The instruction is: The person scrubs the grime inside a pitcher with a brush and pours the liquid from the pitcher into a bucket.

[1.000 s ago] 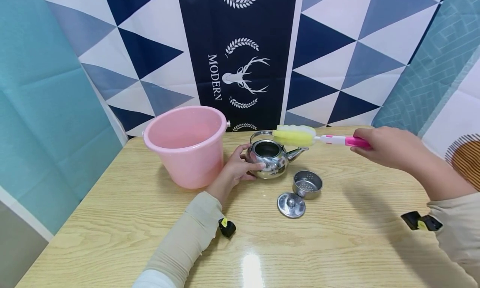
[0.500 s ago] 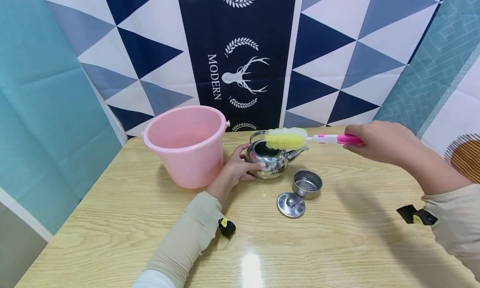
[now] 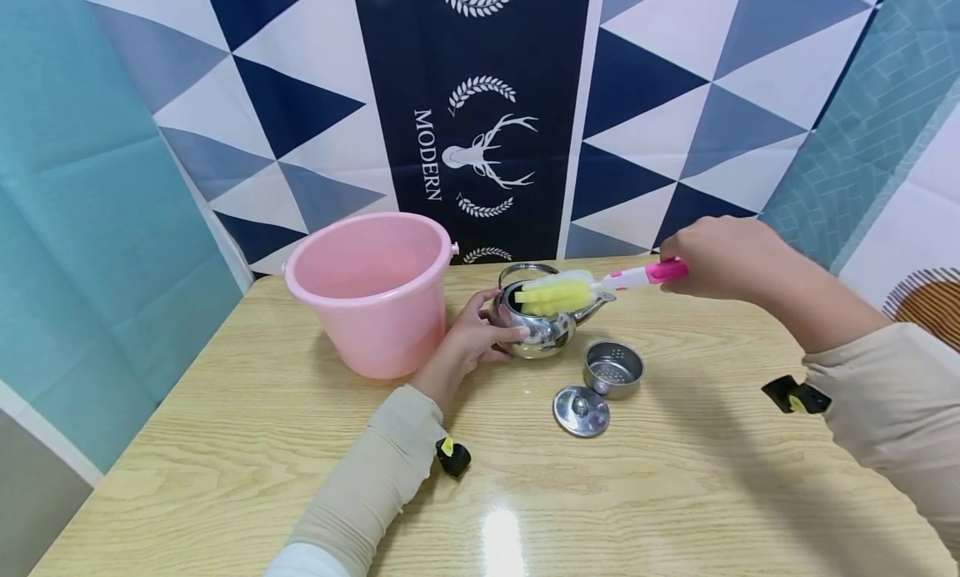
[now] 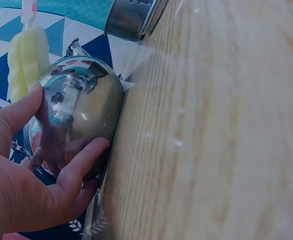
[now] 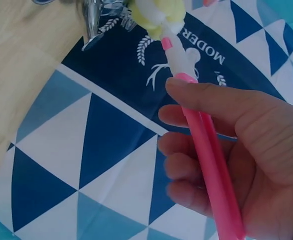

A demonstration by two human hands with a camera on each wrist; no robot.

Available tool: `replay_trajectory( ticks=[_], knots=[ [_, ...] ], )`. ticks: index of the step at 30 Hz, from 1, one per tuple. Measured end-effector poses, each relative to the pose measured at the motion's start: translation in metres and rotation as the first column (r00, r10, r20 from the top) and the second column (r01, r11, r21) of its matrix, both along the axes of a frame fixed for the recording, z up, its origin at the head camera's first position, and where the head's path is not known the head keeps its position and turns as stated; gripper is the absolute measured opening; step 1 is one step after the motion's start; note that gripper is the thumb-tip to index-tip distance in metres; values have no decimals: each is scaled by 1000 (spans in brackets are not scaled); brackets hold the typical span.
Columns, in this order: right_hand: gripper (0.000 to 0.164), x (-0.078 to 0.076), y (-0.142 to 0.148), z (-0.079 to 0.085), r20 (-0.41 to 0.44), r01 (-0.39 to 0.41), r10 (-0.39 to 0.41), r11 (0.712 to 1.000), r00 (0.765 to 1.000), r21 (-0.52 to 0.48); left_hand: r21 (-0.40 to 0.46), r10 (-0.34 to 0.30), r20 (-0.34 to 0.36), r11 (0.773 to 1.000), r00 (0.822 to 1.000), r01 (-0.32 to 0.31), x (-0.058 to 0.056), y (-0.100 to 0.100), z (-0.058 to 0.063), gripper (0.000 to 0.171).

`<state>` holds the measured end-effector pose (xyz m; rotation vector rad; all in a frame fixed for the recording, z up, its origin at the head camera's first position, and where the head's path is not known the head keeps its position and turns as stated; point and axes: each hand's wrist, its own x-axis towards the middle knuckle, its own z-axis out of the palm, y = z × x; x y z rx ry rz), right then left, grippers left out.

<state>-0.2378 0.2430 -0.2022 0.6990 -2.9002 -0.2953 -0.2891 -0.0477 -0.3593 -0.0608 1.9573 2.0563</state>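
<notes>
A shiny steel teapot stands lidless on the table, its spout to the right and handle arched behind. My left hand holds its left side, thumb and fingers spread round the body, as the left wrist view shows up close. In my right hand is a sponge bottle brush, gripped by its pink handle. The yellow-and-white sponge head tilts down over the teapot's opening, overlapping the rim in the head view. In front lie the round lid and a perforated strainer cup, close together.
A pink bucket stands just left of the teapot, close to my left forearm. The wooden table ends at a patterned cloth backdrop. A brown round mat pattern shows at the far right.
My right hand has moved left with the brush, tilting it so the sponge head comes down from above the teapot to its opening. The left hand and teapot have stayed put.
</notes>
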Motion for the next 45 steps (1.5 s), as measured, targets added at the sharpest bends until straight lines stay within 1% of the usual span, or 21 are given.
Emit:
replay_trajectory(
  ticks=[5, 13, 21, 28, 34, 37, 38, 40, 42, 45],
  knots=[
    [28, -6, -8, 5, -68, 0, 5, 998, 998, 64, -5, -6, -6, 1000, 1000, 6, 0, -1, 0, 90],
    [22, -15, -11, 7, -151, -57, 71, 993, 986, 99, -9, 0, -10, 1000, 1000, 0, -1, -1, -1, 91],
    [29, -19, -19, 12, -212, -79, 105, 989, 972, 129, -10, 1, -19, 1000, 1000, -1, -2, 0, 1, 90],
    [33, -23, -31, 16, -252, -68, 124, 973, 960, 219, -12, 9, -11, 1000, 1000, -9, -2, 1, 2, 89],
    [38, -27, -42, 16, -319, -77, 163, 961, 934, 265, -17, 15, -5, 1000, 1000, -15, -2, 0, 2, 90],
    [42, -32, -50, 14, -347, -70, 174, 954, 922, 291, -19, 15, -7, 1000, 1000, -15, -2, 0, 2, 90],
    [45, -35, -52, 12, -362, -69, 180, 952, 915, 299, -17, 14, -8, 1000, 1000, -14, -2, 0, 2, 90],
    [49, -42, -57, 7, -398, -83, 207, 948, 894, 306, -15, 13, -8, 1000, 1000, -14, -2, 0, 1, 90],
    [52, -48, -63, 1, -421, -93, 227, 945, 878, 314, -10, 11, -8, 1000, 1000, -11, -1, 0, 0, 90],
    [54, -57, -70, -9, -449, -115, 246, 947, 859, 300, -5, 14, -6, 1000, 1000, -14, -1, 1, -1, 89]
  ],
)
